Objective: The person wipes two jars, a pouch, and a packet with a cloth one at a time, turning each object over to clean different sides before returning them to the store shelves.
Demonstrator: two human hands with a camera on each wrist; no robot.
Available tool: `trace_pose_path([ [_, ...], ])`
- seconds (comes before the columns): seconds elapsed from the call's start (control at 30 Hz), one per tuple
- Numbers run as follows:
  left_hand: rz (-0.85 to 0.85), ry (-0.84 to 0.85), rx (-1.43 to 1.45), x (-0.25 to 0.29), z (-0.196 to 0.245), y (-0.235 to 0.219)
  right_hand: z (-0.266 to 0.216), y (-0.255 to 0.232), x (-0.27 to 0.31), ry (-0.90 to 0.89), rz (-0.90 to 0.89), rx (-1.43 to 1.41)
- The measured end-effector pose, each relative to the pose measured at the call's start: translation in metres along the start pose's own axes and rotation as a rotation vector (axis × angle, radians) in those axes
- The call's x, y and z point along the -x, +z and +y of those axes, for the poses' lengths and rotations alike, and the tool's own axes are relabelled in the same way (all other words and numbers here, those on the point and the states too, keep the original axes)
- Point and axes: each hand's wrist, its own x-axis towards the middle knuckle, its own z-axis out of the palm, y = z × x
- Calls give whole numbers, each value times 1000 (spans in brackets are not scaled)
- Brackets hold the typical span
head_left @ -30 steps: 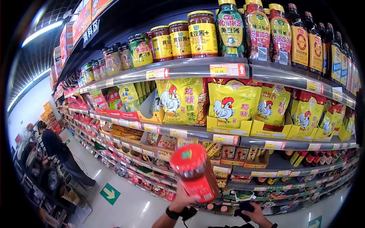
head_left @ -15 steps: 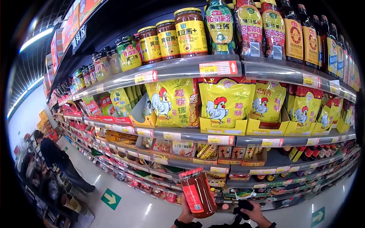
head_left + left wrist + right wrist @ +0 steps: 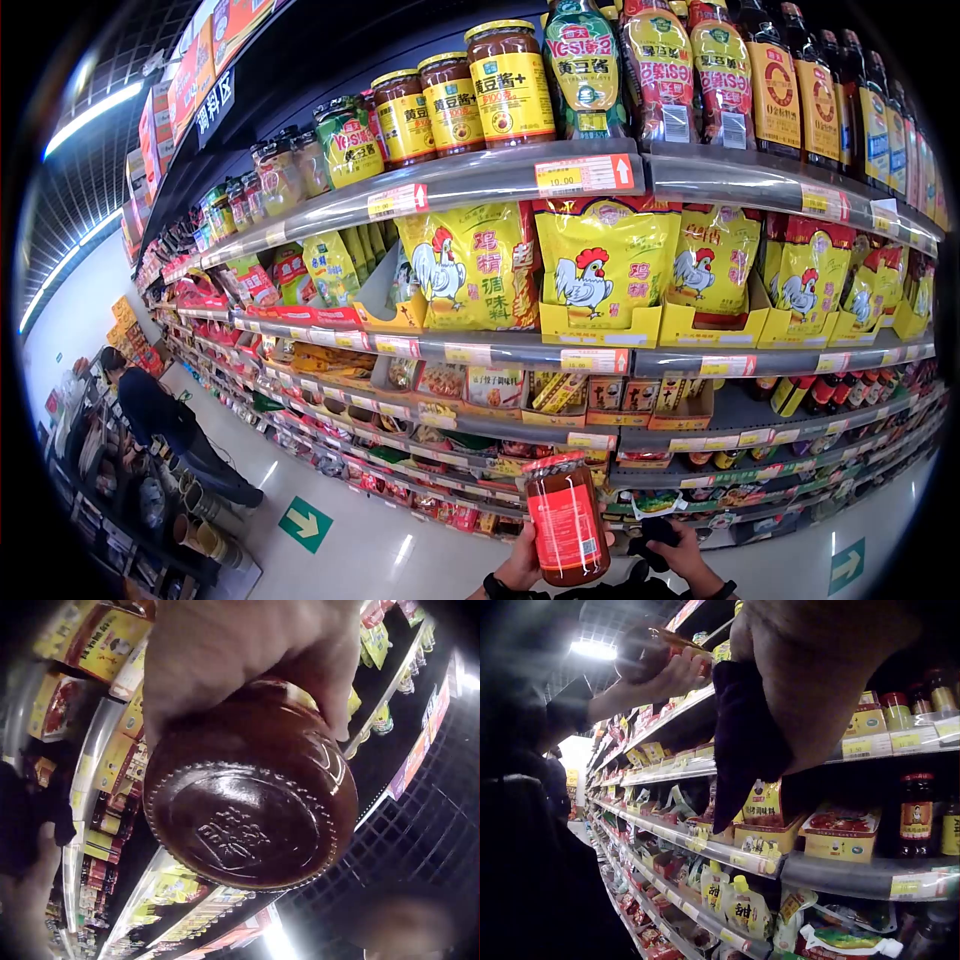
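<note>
In the head view, my left hand grips a glass jar of dark red-brown sauce with a red lid and red label. The jar stands nearly upright, its printed text and barcode facing me. From below, the left wrist view shows the embossed jar base, with fingers and thumb wrapped round the glass above it. Just right of the jar, my right hand holds a bunched black cloth. In the right wrist view that cloth hangs down from the fingers.
Shelves in front bear yellow-labelled sauce jars, squeeze bottles and dark bottles on top. Yellow chicken-picture bags fill the shelf below. Another person stands at the left by a dark rack. A green arrow sign marks the floor.
The jar has come down and to the right, turning from lid-towards-me to nearly upright with its label facing me. My right hand stays low with the cloth.
</note>
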Motion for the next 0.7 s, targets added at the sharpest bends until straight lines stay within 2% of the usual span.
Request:
trace_pose_path([
  [0.07, 78, -90, 73, 0, -3, -29, 1, 0, 2, 5, -1, -12],
  [0.17, 148, -114, 126, 8, -12, -60, 4, -1, -1, 21, -7, 5],
  [0.23, 240, -122, 25, 17, -4, -27, 7, -4, -1, 19, -13, 35],
  [0.33, 82, -176, 92, 22, -8, -33, 2, -1, 1, 22, 3, 33],
  [0.47, 11, -111, 6, 19, -11, -19, 4, -5, -2, 12, -13, 63],
  [0.57, 76, -138, 86, 12, -8, -6, 8, -9, -2, -16, -20, 77],
  [0.6, -15, -123, 206, 13, -8, -10, 5, -10, -2, -25, -28, 89],
  [0.7, 296, -113, 51, 17, -21, -44, 15, -21, -5, -30, -53, 104],
])
